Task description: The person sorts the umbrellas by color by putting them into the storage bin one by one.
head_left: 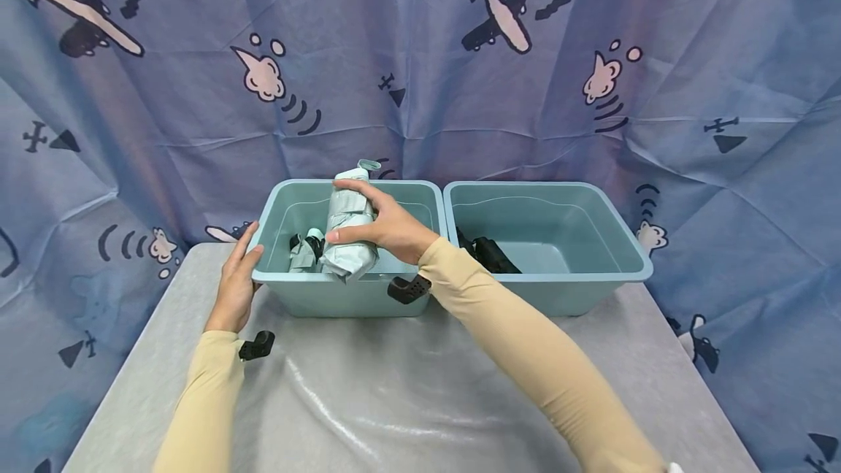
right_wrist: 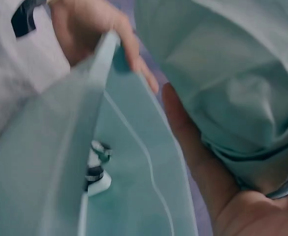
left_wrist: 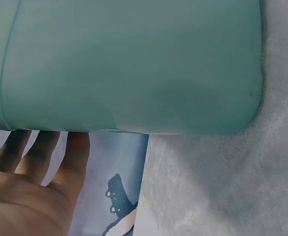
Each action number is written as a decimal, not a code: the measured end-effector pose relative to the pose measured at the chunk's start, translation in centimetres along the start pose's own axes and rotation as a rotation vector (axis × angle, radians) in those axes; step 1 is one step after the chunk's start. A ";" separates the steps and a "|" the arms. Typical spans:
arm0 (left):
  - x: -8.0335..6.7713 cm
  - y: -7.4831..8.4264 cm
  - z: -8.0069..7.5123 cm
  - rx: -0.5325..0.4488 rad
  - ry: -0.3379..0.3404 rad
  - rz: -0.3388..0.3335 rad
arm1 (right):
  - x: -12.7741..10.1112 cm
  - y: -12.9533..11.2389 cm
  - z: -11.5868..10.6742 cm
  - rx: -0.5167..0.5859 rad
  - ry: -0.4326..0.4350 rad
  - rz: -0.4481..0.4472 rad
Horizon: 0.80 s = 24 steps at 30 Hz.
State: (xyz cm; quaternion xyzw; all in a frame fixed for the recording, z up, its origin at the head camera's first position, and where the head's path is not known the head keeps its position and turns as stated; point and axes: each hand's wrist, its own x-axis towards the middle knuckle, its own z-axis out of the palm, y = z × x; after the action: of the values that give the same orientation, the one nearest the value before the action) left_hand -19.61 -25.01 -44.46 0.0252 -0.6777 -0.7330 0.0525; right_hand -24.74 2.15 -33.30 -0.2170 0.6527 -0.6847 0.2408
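My right hand [head_left: 388, 228] grips a pale green folded umbrella [head_left: 350, 221], thumb on its near side and fingers round the far side. The umbrella is held over the left bin [head_left: 355, 298], with a small strap loop at its upper end; in the right wrist view its bunched fabric [right_wrist: 242, 93] fills the upper right. My left hand [head_left: 233, 287] holds the left bin by its left rim, several fingers [left_wrist: 75, 162] against the outer wall. Inside that bin lies another, grey-green folded item [head_left: 304, 255] with black and white parts, partly hidden by the front wall.
A matching right bin [head_left: 552, 298] stands close beside the left one, with black folded items [head_left: 493, 255] at its left end. Both bins rest on a grey covered table [head_left: 394, 400]. A blue patterned curtain [head_left: 420, 57] hangs right behind them.
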 end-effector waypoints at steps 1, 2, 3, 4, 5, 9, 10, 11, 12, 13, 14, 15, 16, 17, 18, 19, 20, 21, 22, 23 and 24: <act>0.0 0.0 0.0 -0.002 0.001 0.000 | 0.6 0.1 -0.2 -0.002 0.006 0.010; 0.0 0.0 0.0 -0.004 0.002 0.000 | 1.1 0.1 -0.3 -0.006 0.013 0.021; 0.0 0.0 0.0 -0.007 0.003 0.001 | 1.7 0.2 -0.5 -0.012 0.019 0.033; 0.0 0.0 0.0 -0.011 0.003 0.001 | 2.3 0.3 -0.7 -0.014 0.024 0.044; 0.1 0.1 0.0 -0.012 0.003 0.001 | 2.8 0.4 -0.9 -0.022 0.032 0.057; 0.2 0.0 0.1 -0.019 0.005 0.001 | 4.5 1.0 -1.4 -0.101 0.065 0.076; 0.2 0.0 0.0 -0.018 0.006 0.001 | 4.9 1.2 -1.5 -0.125 0.074 0.073; 0.2 0.0 0.0 -0.016 0.007 0.001 | 5.2 1.4 -1.6 -0.154 0.081 0.070; 0.3 -0.1 0.0 -0.016 0.009 0.002 | 5.5 1.7 -1.7 -0.184 0.083 0.064; 0.3 -0.1 0.0 -0.016 0.011 0.002 | 5.7 2.0 -1.8 -0.206 0.083 0.063; 0.3 -0.1 0.0 -0.014 0.013 0.000 | 6.0 2.2 -1.8 -0.227 0.083 0.061; 0.3 -0.2 0.0 -0.012 0.015 0.000 | 6.2 2.5 -1.9 -0.255 0.085 0.059; 0.3 -0.2 -0.1 -0.010 0.016 -0.002 | 6.4 2.8 -2.0 -0.284 0.084 0.056; 0.3 -0.2 -0.1 -0.010 0.016 -0.002 | 6.6 3.0 -2.1 -0.311 0.082 0.057; 0.4 -0.2 -0.1 -0.010 0.017 -0.002 | 6.8 3.2 -2.2 -0.334 0.079 0.058; 0.4 -0.2 -0.1 -0.008 0.018 -0.004 | 6.9 3.3 -2.3 -0.344 0.073 0.064; 0.4 -0.2 -0.1 -0.007 0.018 -0.005 | 7.0 3.5 -2.3 -0.347 0.066 0.071; 0.4 -0.2 -0.1 -0.007 0.017 -0.005 | 7.2 3.6 -2.4 -0.347 0.057 0.080; 0.4 -0.2 -0.1 -0.007 0.017 -0.005 | 7.3 3.7 -2.5 -0.343 0.048 0.091; 0.4 -0.2 -0.1 -0.009 0.015 -0.004 | 7.3 3.9 -2.5 -0.336 0.037 0.103; 0.4 -0.2 -0.2 -0.010 0.015 -0.003 | 7.4 4.1 -2.6 -0.330 0.027 0.114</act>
State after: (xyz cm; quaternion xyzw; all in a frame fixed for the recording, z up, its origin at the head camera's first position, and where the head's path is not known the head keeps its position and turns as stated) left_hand -19.96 -25.18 -44.66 0.0314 -0.6738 -0.7361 0.0564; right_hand -32.01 -0.48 -37.64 -0.2069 0.7707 -0.5565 0.2315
